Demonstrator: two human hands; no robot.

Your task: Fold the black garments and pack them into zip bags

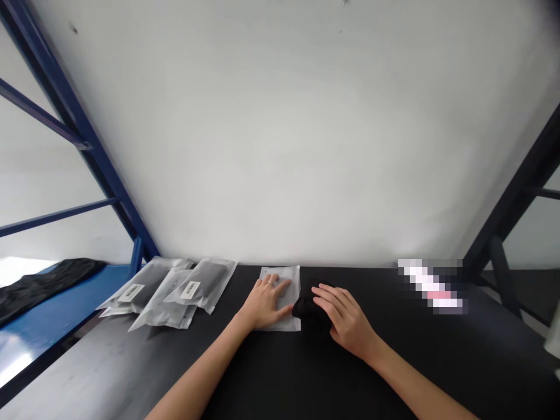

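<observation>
My left hand (265, 304) lies flat on a frosted plastic bag (295, 291), fingers spread, a ring on one of them. The bag rests on the black table in front of me, its upper and right edges showing past my fingers. Just right of it, my right hand (347, 319) is closed over a soft black cloth item (310, 309), fingers together on its top. The cloth's left end reaches the bag's right edge. Against the black table its outline is hard to make out, and the thumb is partly hidden.
Several frosted bags with dark contents and barcode labels (190, 290) lie overlapping at the table's left. Beyond stands a blue metal frame (105, 169) beside a blue surface bearing black cloth (56, 280). A pixelated patch (433, 286) covers something at right. A white wall (280, 128) rises behind.
</observation>
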